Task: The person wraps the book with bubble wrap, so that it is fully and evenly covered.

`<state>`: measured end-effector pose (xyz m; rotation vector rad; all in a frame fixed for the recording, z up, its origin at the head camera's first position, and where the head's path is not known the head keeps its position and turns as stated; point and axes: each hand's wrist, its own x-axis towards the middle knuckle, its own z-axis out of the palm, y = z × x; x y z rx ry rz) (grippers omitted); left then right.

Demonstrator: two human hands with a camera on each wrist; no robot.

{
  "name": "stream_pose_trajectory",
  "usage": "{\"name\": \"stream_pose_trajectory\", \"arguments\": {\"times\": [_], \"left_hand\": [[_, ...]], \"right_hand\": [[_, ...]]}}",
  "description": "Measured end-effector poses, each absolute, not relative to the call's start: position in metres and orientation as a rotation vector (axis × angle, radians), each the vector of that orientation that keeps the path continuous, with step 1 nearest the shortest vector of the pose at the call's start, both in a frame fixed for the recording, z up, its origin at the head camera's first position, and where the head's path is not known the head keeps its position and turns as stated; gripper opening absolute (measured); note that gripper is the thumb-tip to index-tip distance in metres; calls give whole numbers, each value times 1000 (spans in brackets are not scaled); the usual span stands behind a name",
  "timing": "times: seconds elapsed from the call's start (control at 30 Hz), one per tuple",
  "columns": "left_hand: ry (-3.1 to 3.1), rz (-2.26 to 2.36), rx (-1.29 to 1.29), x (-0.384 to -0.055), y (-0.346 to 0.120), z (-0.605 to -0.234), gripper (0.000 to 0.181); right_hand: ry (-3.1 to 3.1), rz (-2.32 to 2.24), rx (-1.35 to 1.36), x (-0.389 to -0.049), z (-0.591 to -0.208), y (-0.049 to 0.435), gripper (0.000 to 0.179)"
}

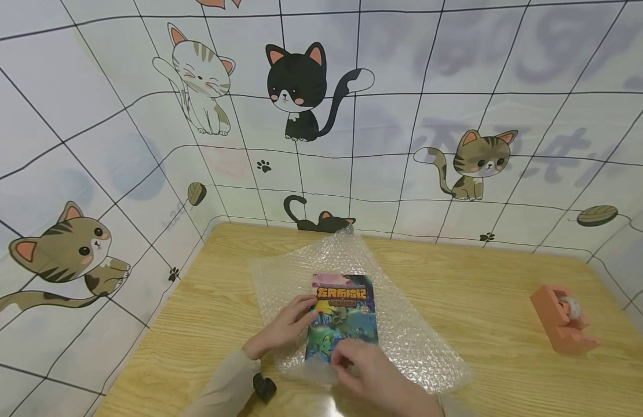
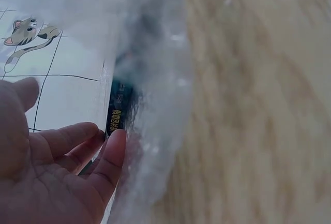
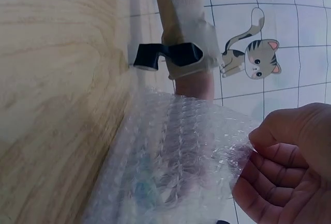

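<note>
One book [image 1: 347, 318], blue-green cover with orange title, lies on bubble wrap [image 1: 415, 341] on the desk [image 1: 457, 278], lower center of frame. Left hand [image 1: 286, 322]: fingers loosely extended, touching book's left edge. Right hand [image 1: 373, 370]: thumb and fingers pinching bubble wrap's near edge. Book's lower right corner hidden by right hand; spine text partly blurred in left wrist view.

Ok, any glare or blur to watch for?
Head: book fairly clear, white glare on the table low in frame, glints on the bubble wrap; left wrist: bubble wrap and table blurred; right wrist: only a faint bluish tint through bubble wrap.
</note>
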<state>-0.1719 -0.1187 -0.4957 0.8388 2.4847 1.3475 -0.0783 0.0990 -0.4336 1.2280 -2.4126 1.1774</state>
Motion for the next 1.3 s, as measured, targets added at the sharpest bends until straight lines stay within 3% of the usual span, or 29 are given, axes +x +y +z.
{"name": "stream_pose_trajectory", "arguments": {"times": [0.43,0.93,1.3], "left_hand": [[2406,1404,731,-170,-120,-486,47],[2397,1300,812,-171,-123,-494,84],[2473,1220,822,-168,-122,-493,87]], "right_hand": [[-2482,1171,997,-110,-445,96,19],[-2686,1115,821,-134,-461,91,13],[-2745,1050,795,-143,-468,88,15]]}}
